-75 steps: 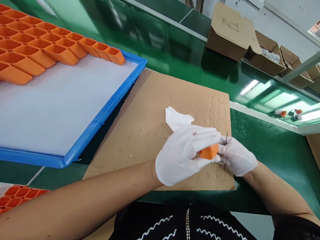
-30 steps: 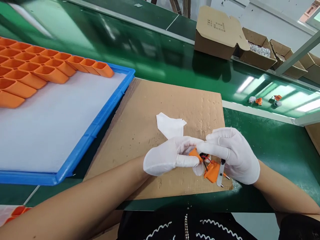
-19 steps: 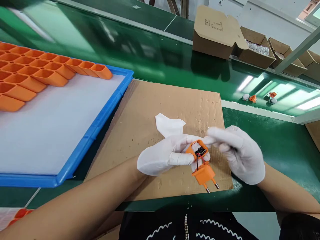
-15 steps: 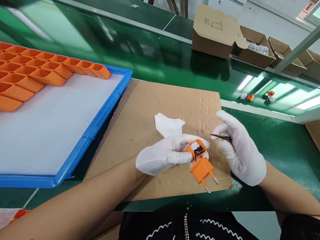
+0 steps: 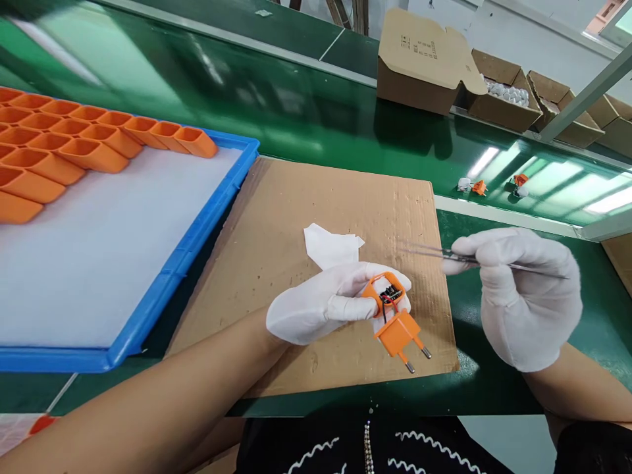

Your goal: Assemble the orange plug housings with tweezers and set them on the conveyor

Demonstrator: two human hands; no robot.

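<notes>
Your left hand, gloved in white, holds a small orange housing over the cardboard sheet, thumb and fingers closed around its sides. The housing's open side faces up; inside it sits a dark component. Red and black wires run out of the opening to an orange plug piece, which hangs from the housing with its two metal-tipped pins toward you.

Your right hand, also gloved, is well apart, off the sheet's right edge. Its fingertips pinch a pair of thin tweezers, tips pointing left.

Containers: the blue tray at your left holds orange shells, packed in rows with open ends up, on a white liner that lies bare nearer you. At the back right, an open carton holds many whitish pieces. The carton just right of it appears to hold something pale, though the view is too poor to name it. A larger carton stands left of both; its inside is hidden.
</notes>
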